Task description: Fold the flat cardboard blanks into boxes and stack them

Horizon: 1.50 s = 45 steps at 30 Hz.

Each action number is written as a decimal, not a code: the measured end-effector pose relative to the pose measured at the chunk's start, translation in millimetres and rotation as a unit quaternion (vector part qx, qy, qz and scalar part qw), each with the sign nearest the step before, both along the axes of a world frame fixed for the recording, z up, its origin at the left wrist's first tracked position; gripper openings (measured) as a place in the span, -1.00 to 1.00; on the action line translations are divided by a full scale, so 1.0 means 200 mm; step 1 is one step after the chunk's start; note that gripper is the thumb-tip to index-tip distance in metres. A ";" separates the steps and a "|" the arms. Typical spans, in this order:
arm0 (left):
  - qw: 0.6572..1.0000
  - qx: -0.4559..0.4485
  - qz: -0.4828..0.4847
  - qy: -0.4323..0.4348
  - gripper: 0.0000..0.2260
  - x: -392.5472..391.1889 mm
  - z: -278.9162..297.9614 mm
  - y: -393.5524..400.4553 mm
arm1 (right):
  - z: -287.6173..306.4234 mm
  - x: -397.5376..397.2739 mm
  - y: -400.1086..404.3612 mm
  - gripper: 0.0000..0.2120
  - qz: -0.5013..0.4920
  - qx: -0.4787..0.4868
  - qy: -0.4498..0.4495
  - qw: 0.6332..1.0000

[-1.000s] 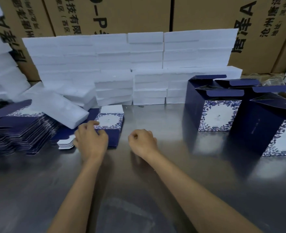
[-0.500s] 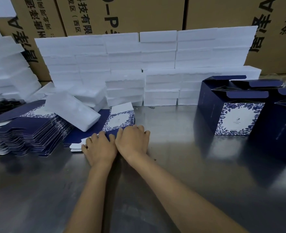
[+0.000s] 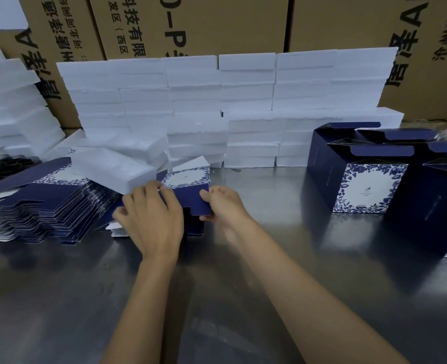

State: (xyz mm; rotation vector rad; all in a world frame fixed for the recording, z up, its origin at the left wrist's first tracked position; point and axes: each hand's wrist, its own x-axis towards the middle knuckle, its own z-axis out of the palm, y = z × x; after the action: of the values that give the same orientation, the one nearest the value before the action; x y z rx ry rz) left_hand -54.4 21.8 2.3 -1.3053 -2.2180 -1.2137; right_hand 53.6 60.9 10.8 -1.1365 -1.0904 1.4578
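On the steel table (image 3: 269,271), just in front of the wall of white foam blocks (image 3: 243,101), both hands met at one flat cardboard blank (image 3: 188,190). That blank was navy with a white panel framed in blue flowers, and its near edge was raised off the small pile of blanks (image 3: 117,227) beneath it, tilting up toward the person. The left hand (image 3: 151,219) lay over the blank's left part, fingers curled across the navy face and thumb spread out toward the pile; the grip underneath was hidden, but the fingers plainly wrapped the card. The right hand (image 3: 223,206) pinched the blank's right edge between thumb and bent fingers. A loose foam block (image 3: 112,169) leaned against the foam wall's foot, just left of the held blank and touching the heap beside it.

Left of that foam block sat a large fanned stack of flat blanks (image 3: 33,214), navy edges stepped like stairs. Further left, at the frame's edge, stood a second bank of foam pieces (image 3: 7,106) with something dark (image 3: 4,166) at its base, too blurred to identify.

Right of the foam wall's lower end stood a folded box (image 3: 361,179), upright, its top flaps open and its floral panel facing the person. Just beside it, nearer the frame's right edge, stood another folded box (image 3: 427,214), also open-topped. Behind the foam wall rose brown shipping cartons (image 3: 217,22) printed with black characters.
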 end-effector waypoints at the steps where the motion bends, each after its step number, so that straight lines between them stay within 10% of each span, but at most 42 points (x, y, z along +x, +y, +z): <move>1: 1.000 0.004 -0.002 0.012 -0.73 0.01 0.01 -0.01 | 0.01 0.03 -0.01 -0.79 0.004 -0.004 0.012 1.000; 22: 0.974 -0.178 -0.101 -0.096 -0.71 0.14 0.01 -0.07 | -0.15 0.98 -0.24 -0.83 -0.118 -0.043 0.090 0.988; 25: 0.940 -0.240 -0.140 -0.199 -0.57 0.16 0.01 -0.06 | -0.16 1.05 -0.28 -0.82 -0.120 -0.036 0.103 0.987; 29: 0.773 -0.239 -0.284 -0.515 -0.66 0.22 0.05 -0.07 | -0.16 1.09 -0.31 -0.83 -0.131 -0.047 0.125 0.982; 32: 0.713 -0.191 -0.315 -0.597 -0.78 0.24 0.04 -0.08 | -0.14 1.14 -0.33 -0.76 -0.103 -0.058 0.066 0.991; 45: 0.722 -0.089 -0.325 -0.604 -0.85 0.29 0.10 -0.11 | -0.13 1.09 -0.35 -0.73 -0.110 -0.026 -0.189 0.975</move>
State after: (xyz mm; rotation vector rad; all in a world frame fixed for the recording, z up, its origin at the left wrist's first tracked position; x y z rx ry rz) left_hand 3.6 0.0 22.8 -1.7057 -2.7147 -2.8262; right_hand 271.4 -10.0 -14.6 -1.5636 -1.1441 1.1284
